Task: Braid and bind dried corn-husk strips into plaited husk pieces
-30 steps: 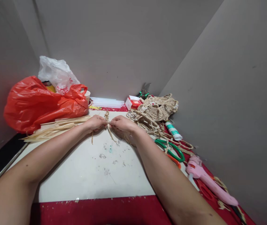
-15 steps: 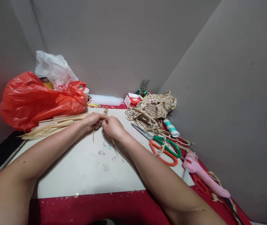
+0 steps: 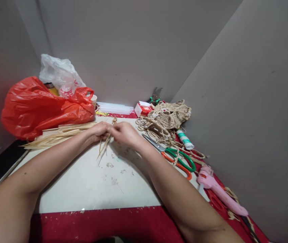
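My left hand (image 3: 100,131) is closed on thin straw strands (image 3: 103,147), whose loose ends hang below its fingers over the white board (image 3: 93,182). My right hand (image 3: 123,133) meets it at the fingertips, closed in a pinch at the same strands; what exactly lies between its fingers is hidden. A short braided piece (image 3: 114,120) sticks up just behind the two hands. Beside my left forearm lies a bundle of pale flat straw (image 3: 55,135).
A red plastic bag (image 3: 40,108) and a clear bag (image 3: 59,74) sit at the back left. Rightward are coiled rope (image 3: 169,116), scissors (image 3: 161,147), a white-green roll (image 3: 185,139) and a pink glue gun (image 3: 219,192). Glue sticks (image 3: 114,108) lie along the back.
My right hand has turned and lifted slightly, its forearm shifting right. The strand ends that hung under it now hang beneath my left hand.
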Motion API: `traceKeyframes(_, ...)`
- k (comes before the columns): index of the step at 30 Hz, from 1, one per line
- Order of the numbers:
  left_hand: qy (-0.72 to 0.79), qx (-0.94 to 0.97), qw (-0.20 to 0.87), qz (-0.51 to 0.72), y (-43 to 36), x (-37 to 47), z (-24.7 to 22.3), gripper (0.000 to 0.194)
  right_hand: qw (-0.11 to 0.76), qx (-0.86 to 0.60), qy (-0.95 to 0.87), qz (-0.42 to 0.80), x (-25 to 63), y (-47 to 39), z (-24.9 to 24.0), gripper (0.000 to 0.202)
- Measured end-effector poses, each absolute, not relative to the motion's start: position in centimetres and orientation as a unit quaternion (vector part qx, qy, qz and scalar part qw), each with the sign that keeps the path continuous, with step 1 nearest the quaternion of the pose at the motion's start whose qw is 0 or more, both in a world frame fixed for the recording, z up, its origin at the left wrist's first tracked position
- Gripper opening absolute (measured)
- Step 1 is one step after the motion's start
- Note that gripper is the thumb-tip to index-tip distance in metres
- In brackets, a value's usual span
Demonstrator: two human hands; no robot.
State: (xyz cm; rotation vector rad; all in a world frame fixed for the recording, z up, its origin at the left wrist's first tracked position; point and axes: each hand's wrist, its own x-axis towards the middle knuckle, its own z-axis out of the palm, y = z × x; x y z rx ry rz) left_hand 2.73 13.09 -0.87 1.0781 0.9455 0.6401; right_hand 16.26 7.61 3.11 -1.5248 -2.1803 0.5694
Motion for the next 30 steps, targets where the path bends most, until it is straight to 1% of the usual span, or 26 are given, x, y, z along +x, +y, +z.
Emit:
traceKeyframes(2, 0.421, 0.482, 0.719, 0.272, 13.2, 2.6, -0.8, 0.018, 0.303, -0.599, -0.719, 0.180, 17.2, 8.8, 2.8, 0.036)
traceKeyframes(4, 0.414, 0.480, 0.728, 0.261, 13.2, 2.5, -0.7, 0.018, 0.330, -0.626, -0.674, 0.210, 17.6, 9.7, 2.0, 0.035)
traceKeyframes(5, 0.411, 0.481, 0.730, 0.259, 13.2, 2.4, -0.6, 0.018, 0.326, -0.631, -0.654, 0.261, 17.6, 10.0, 1.5, 0.034)
traceKeyframes(8, 0.407, 0.495, 0.724, 0.257, 13.4, 2.3, -0.7, 0.019, 0.294, -0.600, -0.578, 0.468, 17.1, 10.3, 0.3, 0.033)
traceKeyframes(10, 0.403, 0.504, 0.720, 0.254, 13.4, 2.3, -0.9, 0.016, 0.287, -0.567, -0.540, 0.553, 16.8, 10.3, -0.1, 0.032)
traceKeyframes(14, 0.388, 0.520, 0.722, 0.240, 13.3, 2.3, -0.9, 0.016, 0.288, -0.564, -0.529, 0.565, 17.1, 10.6, 0.1, 0.033)
traceKeyframes(16, 0.384, 0.535, 0.718, 0.227, 13.2, 2.2, -0.7, 0.017, 0.270, -0.566, -0.529, 0.572, 17.4, 10.8, 0.2, 0.035)
traceKeyframes(23, 0.373, 0.586, 0.697, 0.178, 13.5, 1.5, -0.2, 0.015, 0.227, -0.486, -0.476, 0.697, 18.1, 11.1, 0.4, 0.031)
traceKeyframes(25, 0.385, 0.607, 0.673, 0.174, 13.5, 1.4, -0.1, 0.018, 0.229, -0.473, -0.460, 0.716, 18.1, 11.2, 0.2, 0.027)
traceKeyframes(27, 0.401, 0.635, 0.640, 0.164, 13.6, 1.1, 0.1, 0.019, 0.249, -0.488, -0.450, 0.705, 17.9, 11.3, -0.1, 0.023)
traceKeyframes(30, 0.435, 0.704, 0.545, 0.138, 13.9, 0.7, 0.8, 0.017, 0.280, -0.528, -0.444, 0.667, 17.4, 11.1, -0.2, 0.021)
